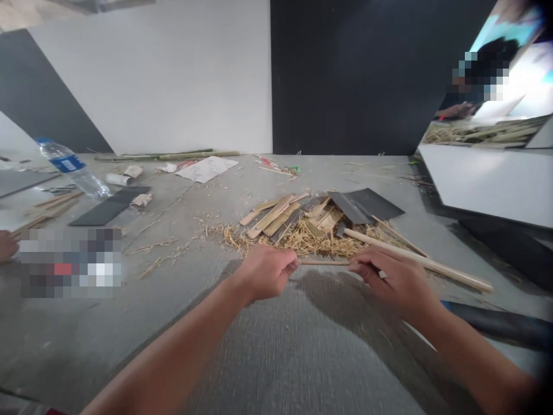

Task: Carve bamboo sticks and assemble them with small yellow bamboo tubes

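My left hand [265,271] is closed around one end of a thin bamboo stick [324,262] held level just above the grey table [276,346]. My right hand [391,276] pinches the stick's other end, fingers curled. Just beyond both hands lies a heap of straw-like shavings [302,239] with several flat bamboo strips [272,214] and dark sheets [365,204] on it. A long pale bamboo rod [432,266] slants from the heap toward the right, passing behind my right hand.
A water bottle [73,168] lies at the far left near a dark strip [110,206] and paper rolls [129,173]. Long green bamboo poles [173,155] lie along the back wall. Another person's hand [6,245] shows at the left edge. A white partition [488,181] stands on the right.
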A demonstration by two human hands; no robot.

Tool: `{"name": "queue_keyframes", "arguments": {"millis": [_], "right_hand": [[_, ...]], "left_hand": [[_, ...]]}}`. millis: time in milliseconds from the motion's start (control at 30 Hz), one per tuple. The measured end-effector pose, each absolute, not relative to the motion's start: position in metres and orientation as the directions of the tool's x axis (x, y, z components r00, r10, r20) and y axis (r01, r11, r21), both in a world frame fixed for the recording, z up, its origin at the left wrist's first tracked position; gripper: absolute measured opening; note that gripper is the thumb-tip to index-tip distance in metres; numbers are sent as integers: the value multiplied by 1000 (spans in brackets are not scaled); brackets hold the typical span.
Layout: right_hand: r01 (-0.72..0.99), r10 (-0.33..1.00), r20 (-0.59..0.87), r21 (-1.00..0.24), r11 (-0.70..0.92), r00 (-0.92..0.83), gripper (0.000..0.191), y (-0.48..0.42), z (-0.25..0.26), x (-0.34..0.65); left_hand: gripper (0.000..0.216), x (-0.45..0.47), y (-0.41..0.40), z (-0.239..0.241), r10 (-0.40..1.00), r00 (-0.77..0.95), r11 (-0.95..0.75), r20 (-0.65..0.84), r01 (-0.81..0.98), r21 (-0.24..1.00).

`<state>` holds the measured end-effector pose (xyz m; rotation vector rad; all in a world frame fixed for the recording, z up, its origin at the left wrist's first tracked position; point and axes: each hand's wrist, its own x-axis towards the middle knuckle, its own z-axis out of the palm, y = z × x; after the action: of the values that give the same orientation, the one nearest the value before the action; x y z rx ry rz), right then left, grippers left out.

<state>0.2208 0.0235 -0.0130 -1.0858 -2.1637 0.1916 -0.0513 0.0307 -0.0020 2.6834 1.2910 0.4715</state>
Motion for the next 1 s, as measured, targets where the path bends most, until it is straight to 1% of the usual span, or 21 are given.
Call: {"name": "queue_keyframes", "arguments": {"millis": [100, 133, 167, 233, 333, 400, 467, 567, 633, 667, 767, 833, 933, 1000], "right_hand": [[613, 849, 348, -588, 528, -398, 41, 20, -10, 218], [610, 870, 310, -622, 490, -383, 42, 20, -10, 216], [613, 883, 299, -637, 468, -363, 39, 20, -11, 215], [630, 879, 348, -614, 476, -326, 27, 20, -12, 214], [645, 832, 462, -542, 539, -307, 28, 22, -13, 214], [631, 803, 507, -521, 575, -314, 21, 23, -12, 215], [610, 808, 492, -544, 577, -325, 23, 22, -10, 215], [589, 865, 374, -633, 503, -336, 40, 19, -8, 214], [601, 886, 330, -651, 464, -326, 45, 17, -7, 212], [616, 885, 335, -636, 465, -323, 43, 17, -7, 212], [657, 855, 416, -557, 508, -308, 23, 17, -8, 211], [656, 827, 470, -523, 543, -310, 22, 19, -9, 212], [634, 778, 523, -479, 607, -349, 15, 22, -9, 214], [624, 764, 525, -466, 627, -376, 18, 22, -7, 215]], "left_hand": [[24, -51, 30, -3, 770, 601, -638, 215, 730, 246], [23, -51, 30, -3, 770, 601, -638, 214, 730, 245], [23, -51, 30, -2, 771, 599, -636, 215, 732, 244], [25, -52, 31, -2, 777, 590, -630, 221, 738, 244], [27, -54, 32, -2, 781, 580, -624, 233, 742, 244], [29, -54, 32, -2, 782, 576, -622, 239, 744, 243], [32, -54, 32, -3, 783, 575, -621, 238, 745, 242], [33, -53, 31, -3, 782, 584, -623, 219, 747, 232], [31, -52, 31, -3, 785, 585, -619, 204, 752, 225], [30, -52, 31, -2, 788, 582, -615, 202, 756, 223], [31, -52, 30, 1, 795, 569, -606, 211, 764, 222], [31, -53, 31, 2, 796, 565, -604, 215, 764, 228], [28, -54, 31, 2, 798, 564, -602, 211, 762, 238], [26, -53, 31, 0, 798, 566, -603, 207, 762, 238]]}}
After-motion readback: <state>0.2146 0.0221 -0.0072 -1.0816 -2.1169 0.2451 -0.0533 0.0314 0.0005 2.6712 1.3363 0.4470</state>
